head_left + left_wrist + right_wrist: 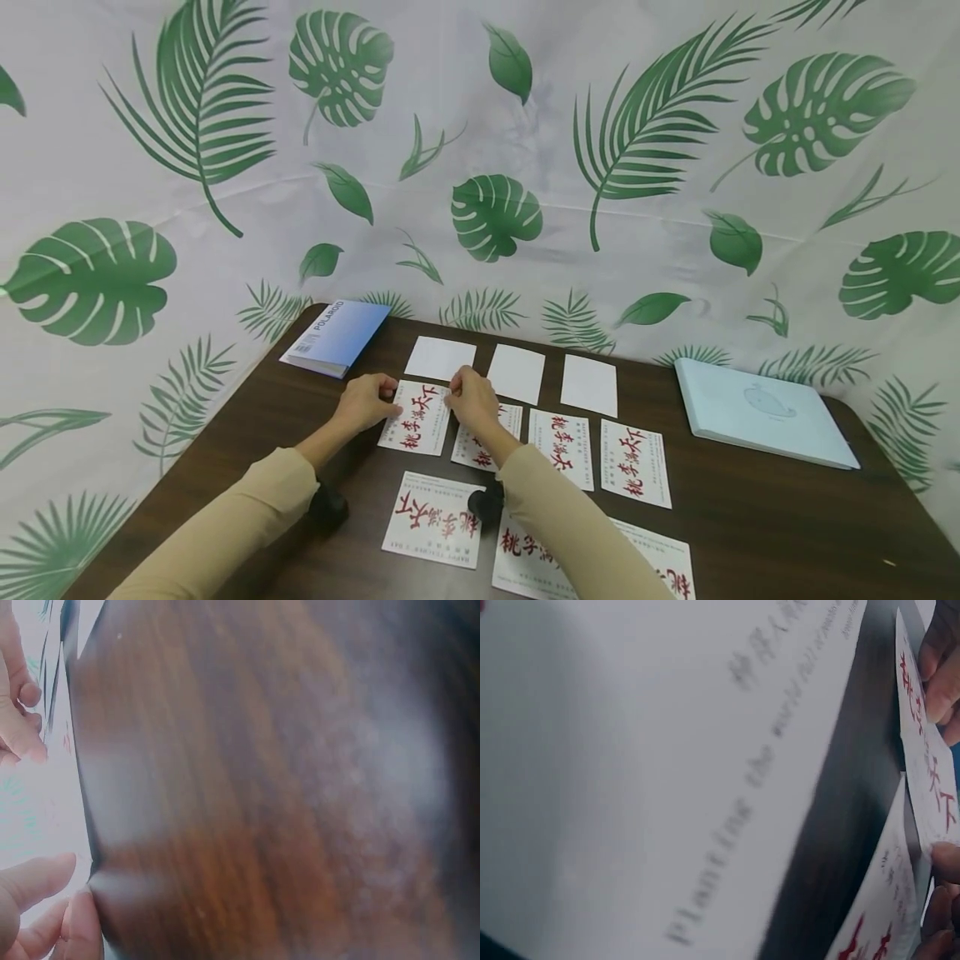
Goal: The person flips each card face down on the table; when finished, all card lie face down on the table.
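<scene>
The leftmost printed card (420, 421), white with red characters, is held between two hands at the left end of a row of similar cards; whether its underside is touching the counter (787, 525) cannot be told. Its upper left edge is pinched by the fingers of the left hand (363, 403), and its upper right corner is grasped between the thumb and fingers of the right hand (474, 404).

Under the right wrist, the second card (471, 450) is partly covered. Beside it, the third card (562, 450) and the fourth card (637, 462) are laid flat, red characters facing up. Just beyond this row, three blank white sheets are set side by side: a left sheet (441, 358), a middle sheet (517, 373) and a right sheet (589, 385).

Nearer the body, a single card (435, 521) is placed between the forearms, and more printed card stock (517, 550) is partly hidden by the right sleeve (581, 521).

Farther out, a blue folder (352, 329) marked POLAROID is seen at the far left corner, and a pale blue album (720, 400) with a whale drawing at the far right. Behind everything, a white cloth (420, 267) patterned with green leaves is hung.
</scene>
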{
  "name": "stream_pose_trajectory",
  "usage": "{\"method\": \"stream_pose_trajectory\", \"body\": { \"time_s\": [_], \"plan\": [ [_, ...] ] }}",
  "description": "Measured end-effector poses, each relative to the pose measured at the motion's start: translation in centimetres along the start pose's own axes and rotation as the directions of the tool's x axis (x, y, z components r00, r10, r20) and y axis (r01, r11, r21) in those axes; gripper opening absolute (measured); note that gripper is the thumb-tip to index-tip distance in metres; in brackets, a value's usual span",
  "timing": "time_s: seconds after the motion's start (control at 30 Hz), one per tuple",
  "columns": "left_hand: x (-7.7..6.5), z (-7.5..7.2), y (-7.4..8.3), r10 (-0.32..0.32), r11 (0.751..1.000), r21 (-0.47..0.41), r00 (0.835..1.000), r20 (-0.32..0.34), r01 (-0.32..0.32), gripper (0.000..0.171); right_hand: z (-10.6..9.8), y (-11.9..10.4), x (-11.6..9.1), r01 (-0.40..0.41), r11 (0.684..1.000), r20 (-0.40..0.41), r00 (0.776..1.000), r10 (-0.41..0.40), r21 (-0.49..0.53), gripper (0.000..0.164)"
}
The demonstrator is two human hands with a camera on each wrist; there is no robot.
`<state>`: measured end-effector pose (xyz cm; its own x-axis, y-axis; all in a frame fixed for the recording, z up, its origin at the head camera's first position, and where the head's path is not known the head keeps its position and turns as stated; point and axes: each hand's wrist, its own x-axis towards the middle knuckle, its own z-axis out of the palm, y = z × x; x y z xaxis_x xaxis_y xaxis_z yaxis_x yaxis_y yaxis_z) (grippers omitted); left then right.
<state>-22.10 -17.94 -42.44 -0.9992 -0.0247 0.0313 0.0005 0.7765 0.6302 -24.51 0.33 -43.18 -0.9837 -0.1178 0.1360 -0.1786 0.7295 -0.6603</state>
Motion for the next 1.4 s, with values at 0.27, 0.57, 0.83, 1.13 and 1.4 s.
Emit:
{"method": "stream_pose_trajectory", "body": {
  "time_s": [0.27,0.57,0.83,1.13,1.4],
  "plan": [
    [0.0,0.1,0.2,-0.001,0.997,-0.073,0.996,-0.085,-0.005,0.024,0.2,0.6,-0.6,-0.012,1.0,-0.064,0.998,0.013,0.025,0.02],
    [0.5,-0.7,0.8,-0.092,0.942,-0.323,0.995,0.034,0.098,0.02,0.5,0.1,-1.7,0.062,0.99,-0.069,0.996,-0.053,0.13,0.016],
    [0.8,-1.7,1.9,-0.134,0.919,-0.358,0.985,0.111,0.165,0.024,1.5,-3.1,-3.8,0.115,0.958,0.086,0.986,-0.142,0.264,0.027],
    [0.4,-2.4,3.6,-0.119,0.908,-0.384,0.981,0.156,0.171,0.032,1.0,-4.3,-4.5,0.096,0.962,0.075,0.99,-0.119,0.257,0.027],
    [-0.6,-2.6,3.6,-0.031,0.844,-0.52,0.981,0.191,0.128,0.043,-1.5,-4.5,-4.9,0.212,0.956,-0.043,0.977,-0.208,0.203,0.016]
  ]
}}
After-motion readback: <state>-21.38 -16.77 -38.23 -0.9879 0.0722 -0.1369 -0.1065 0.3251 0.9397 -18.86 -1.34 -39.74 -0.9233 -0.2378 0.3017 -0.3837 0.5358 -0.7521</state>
